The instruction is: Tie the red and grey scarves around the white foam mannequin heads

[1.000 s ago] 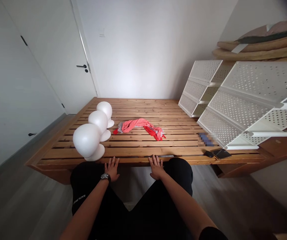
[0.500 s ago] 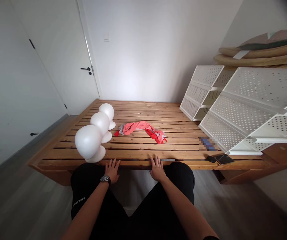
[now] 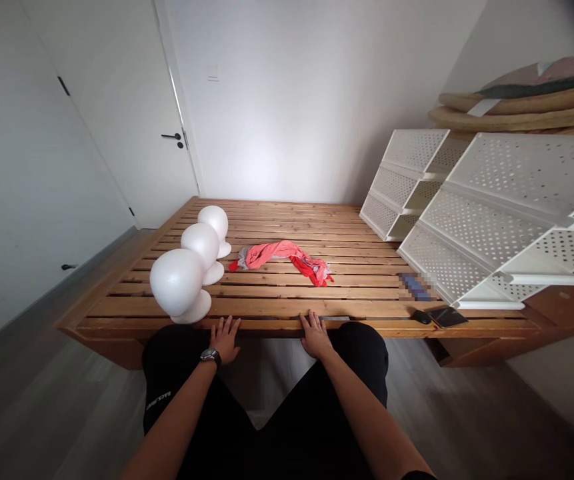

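Observation:
My left hand [image 3: 225,339], with a dark wristwatch [image 3: 210,356], rests on the front edge of a slatted pine bed frame [image 3: 271,307], fingers spread. My right hand [image 3: 315,335] lies flat on the same edge, holding nothing. Nearest my left hand stands a white foam mannequin head [image 3: 177,282], with two more [image 3: 200,245] [image 3: 213,223] in a row behind it. A crumpled red and pink cloth [image 3: 281,255] lies on the slats in the middle, out of reach of both hands' present spots.
At the right end of the slats lie a black computer mouse [image 3: 421,317], a phone [image 3: 447,317] and a pixelated object [image 3: 415,287]. White perforated shelf units [image 3: 487,213] lean over that end. A white door [image 3: 111,113] stands at the left.
The view has tilted and shifted slightly as my head moved. My hands stay on the front edge, and the objects on the slats have not moved.

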